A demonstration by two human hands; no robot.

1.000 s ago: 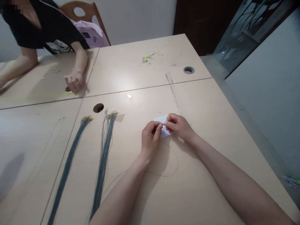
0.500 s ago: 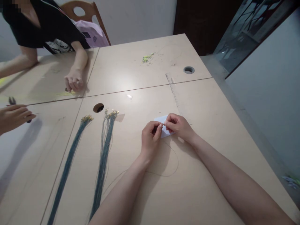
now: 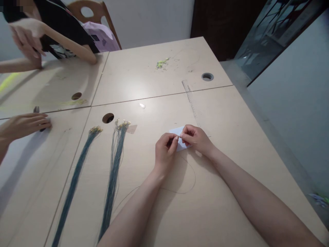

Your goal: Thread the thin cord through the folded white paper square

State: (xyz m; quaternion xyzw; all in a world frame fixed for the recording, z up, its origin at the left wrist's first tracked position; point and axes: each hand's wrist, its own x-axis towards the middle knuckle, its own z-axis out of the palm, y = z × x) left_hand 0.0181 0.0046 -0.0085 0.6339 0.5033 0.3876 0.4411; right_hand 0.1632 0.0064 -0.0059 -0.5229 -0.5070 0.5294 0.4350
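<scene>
My left hand (image 3: 166,149) and my right hand (image 3: 196,139) meet fingertip to fingertip over a small white sheet (image 3: 182,147). Both pinch a thin cord (image 3: 194,175), with a tiny gold-coloured bit, too small to name, between the fingertips. From my hands the cord loops down the table and passes under my left forearm. A short thin end shows beyond my right hand. To the left lie two bundles of blue-green cords, one nearer (image 3: 114,178) and one farther left (image 3: 77,178), both with gold metal ends at the top.
A clear ruler (image 3: 189,99) lies beyond my hands. Yellow-green scraps (image 3: 161,63) are scattered farther back. Cable holes (image 3: 108,118) open in the tabletop (image 3: 231,192). At left, a co-worker's hand (image 3: 28,125) rests by dark pliers (image 3: 36,109); another person's raised hand (image 3: 28,34) is behind.
My own hands have barely moved. The person across has lifted a hand off the table, uncovering a cable hole. The co-worker's hand at left has shifted rightward with the pliers.
</scene>
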